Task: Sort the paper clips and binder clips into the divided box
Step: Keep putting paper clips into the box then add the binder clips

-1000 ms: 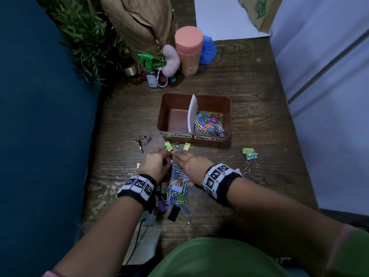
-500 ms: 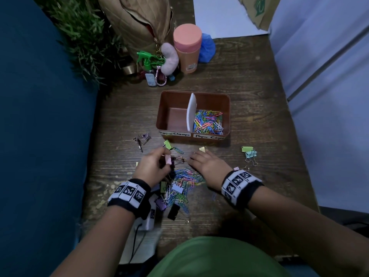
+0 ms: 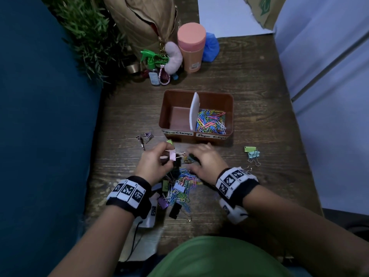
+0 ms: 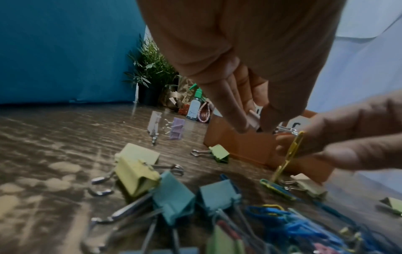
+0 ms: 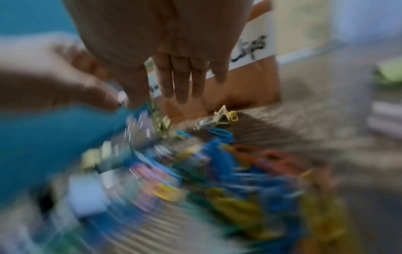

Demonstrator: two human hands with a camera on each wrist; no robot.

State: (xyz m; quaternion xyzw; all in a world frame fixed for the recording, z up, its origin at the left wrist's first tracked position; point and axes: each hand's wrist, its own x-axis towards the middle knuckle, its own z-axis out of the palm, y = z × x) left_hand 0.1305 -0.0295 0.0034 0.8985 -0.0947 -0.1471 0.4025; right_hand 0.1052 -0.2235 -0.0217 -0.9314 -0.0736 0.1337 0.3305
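Note:
The brown divided box [image 3: 227, 100] stands ahead of me; its left half is bare and its right half holds coloured paper clips [image 3: 210, 121]. A mixed pile of clips [image 3: 179, 188] lies between my wrists. My left hand [image 3: 169, 154] pinches a pink binder clip [image 3: 171, 155] a little above the pile, seen also in the left wrist view as the left hand [image 4: 252, 125]. Close beside it, my right hand [image 3: 189, 156] pinches a yellow paper clip [image 4: 291, 151] that hangs with others linked below it. The right wrist view is blurred; the right hand [image 5: 147, 98] shows there.
Green and blue binder clips [image 3: 252, 152] lie to the right of the box, and purple and white ones [image 3: 144, 136] to its left. A pink-lidded cup [image 3: 191, 47], a spray bottle [image 3: 152, 64], a bag and a plant crowd the back. A blue wall bounds the left.
My left hand has lifted the pink binder clip out of the pile. My right hand drew back to the right, then came in beside it and took hold of the paper clip.

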